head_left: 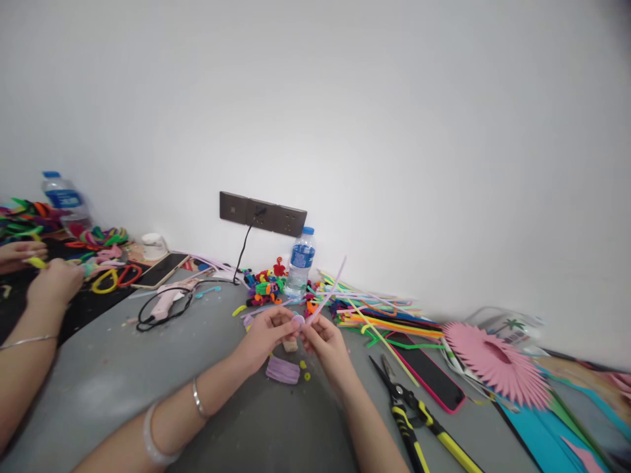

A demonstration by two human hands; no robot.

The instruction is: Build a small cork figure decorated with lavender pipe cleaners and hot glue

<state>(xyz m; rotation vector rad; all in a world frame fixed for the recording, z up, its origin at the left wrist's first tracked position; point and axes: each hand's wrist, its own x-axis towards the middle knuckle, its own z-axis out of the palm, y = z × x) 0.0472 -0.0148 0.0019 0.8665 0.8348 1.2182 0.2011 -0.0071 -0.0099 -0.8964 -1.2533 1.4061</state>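
Observation:
My left hand (269,334) pinches the coiled end of a lilac pipe cleaner (327,295) over the middle of the table. Close beside it, my right hand (325,346) is closed on the same pipe cleaner, whose straight free end sticks up to the right. Both sets of fingertips nearly meet at the small coil. Below the hands lies a folded lilac bundle (282,370), with small yellow pieces (307,376) to its right. A small tan block (290,345) shows partly behind my fingers.
Pruning shears (398,392) and a pink-edged phone (428,374) lie right. Behind stand a water bottle (300,263) and loose pipe cleaners (389,322). A pink glue gun (165,302) with its cord lies left. A co-worker's hands (55,282) are at far left.

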